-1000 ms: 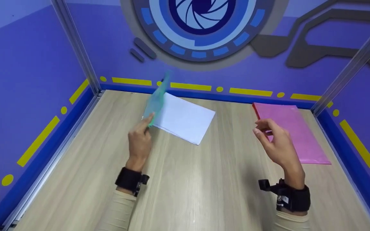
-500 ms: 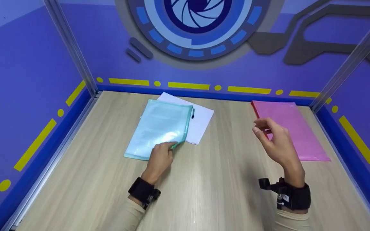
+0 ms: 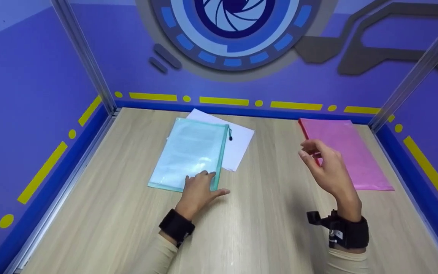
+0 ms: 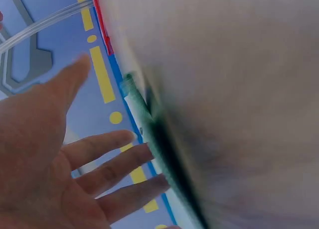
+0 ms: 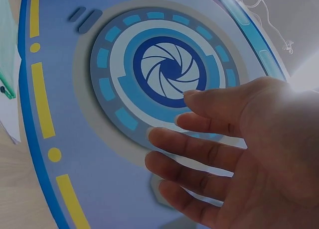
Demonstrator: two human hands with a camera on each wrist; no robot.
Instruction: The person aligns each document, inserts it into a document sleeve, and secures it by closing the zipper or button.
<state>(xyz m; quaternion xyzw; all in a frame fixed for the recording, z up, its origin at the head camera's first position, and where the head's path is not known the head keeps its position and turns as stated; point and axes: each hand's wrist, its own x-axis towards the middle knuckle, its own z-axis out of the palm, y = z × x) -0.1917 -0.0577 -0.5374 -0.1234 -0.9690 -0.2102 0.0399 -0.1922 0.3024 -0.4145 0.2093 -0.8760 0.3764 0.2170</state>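
Left hand [image 3: 198, 192] straight-fingered at the green pouch's near right corner; right hand [image 3: 329, 167] raised, holding nothing.
Left fingers spread, no pinch; they look to be in light contact, likely to lay the edge flat. Right fingers loosely bent in the air, in front of the pink pouch, apparently just parked. Green pouch [image 3: 188, 150] lies flat on the worktop [image 3: 261, 220], left of centre: glossy translucent plastic, darker zip edge, corded pull [image 3: 230, 135]. White paper [image 3: 242, 139] skewed underneath, showing past its far and right sides. Pink pouch [image 3: 359, 160], right: flat rectangle, red left edge. Behind: printed wall [image 3: 280, 82].
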